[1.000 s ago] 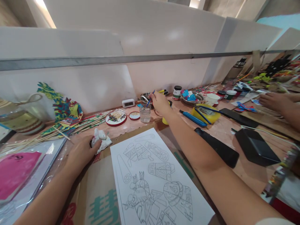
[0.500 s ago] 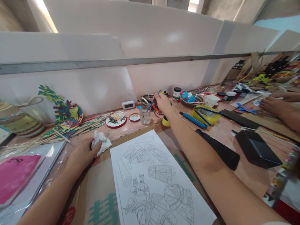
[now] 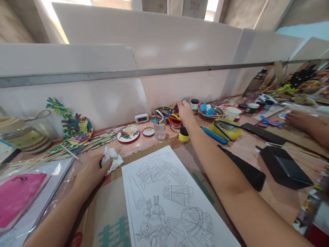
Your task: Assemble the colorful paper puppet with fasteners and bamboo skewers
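My right hand (image 3: 185, 110) is closed around a thin blue paintbrush (image 3: 171, 111), whose bristle end slants down toward eight o'clock and sits at the rim of the clear water glass (image 3: 159, 129). Just at six o'clock from that hand stands a small yellow pot with a black lid (image 3: 183, 134); at three o'clock lies a yellow tape roll (image 3: 226, 127). My left hand (image 3: 90, 174) rests on the surface (image 3: 277, 192), fingers pinching a crumpled white tissue (image 3: 111, 158) at its two o'clock. Between my forearms lies the line-drawing sheet (image 3: 164, 195). At far three o'clock I see another person's hand (image 3: 299, 119).
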`<state>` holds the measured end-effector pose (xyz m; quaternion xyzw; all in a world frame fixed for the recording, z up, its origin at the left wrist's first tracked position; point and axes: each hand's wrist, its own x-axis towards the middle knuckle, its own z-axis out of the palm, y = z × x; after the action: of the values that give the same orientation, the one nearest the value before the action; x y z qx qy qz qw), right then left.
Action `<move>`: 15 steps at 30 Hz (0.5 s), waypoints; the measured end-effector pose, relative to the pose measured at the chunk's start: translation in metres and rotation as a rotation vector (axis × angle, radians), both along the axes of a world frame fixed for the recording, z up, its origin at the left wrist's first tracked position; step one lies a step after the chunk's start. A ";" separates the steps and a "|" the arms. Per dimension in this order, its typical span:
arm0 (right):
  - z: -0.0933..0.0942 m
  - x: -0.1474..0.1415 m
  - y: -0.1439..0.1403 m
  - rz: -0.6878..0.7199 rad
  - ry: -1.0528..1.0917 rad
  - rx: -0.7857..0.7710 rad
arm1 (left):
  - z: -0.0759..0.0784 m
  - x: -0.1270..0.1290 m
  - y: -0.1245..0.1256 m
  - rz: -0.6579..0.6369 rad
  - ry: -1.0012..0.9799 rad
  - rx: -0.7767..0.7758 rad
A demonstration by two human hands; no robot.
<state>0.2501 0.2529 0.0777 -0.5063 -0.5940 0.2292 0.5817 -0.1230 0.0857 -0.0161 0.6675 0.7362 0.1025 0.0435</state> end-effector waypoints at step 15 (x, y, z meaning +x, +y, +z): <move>0.010 -0.016 -0.031 -0.031 -0.453 0.039 | 0.000 0.000 0.000 -0.012 -0.002 0.016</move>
<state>0.2343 0.2219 0.0874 -0.5426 -0.7060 0.0893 0.4464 -0.1230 0.0858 -0.0162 0.6722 0.7313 0.1088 0.0394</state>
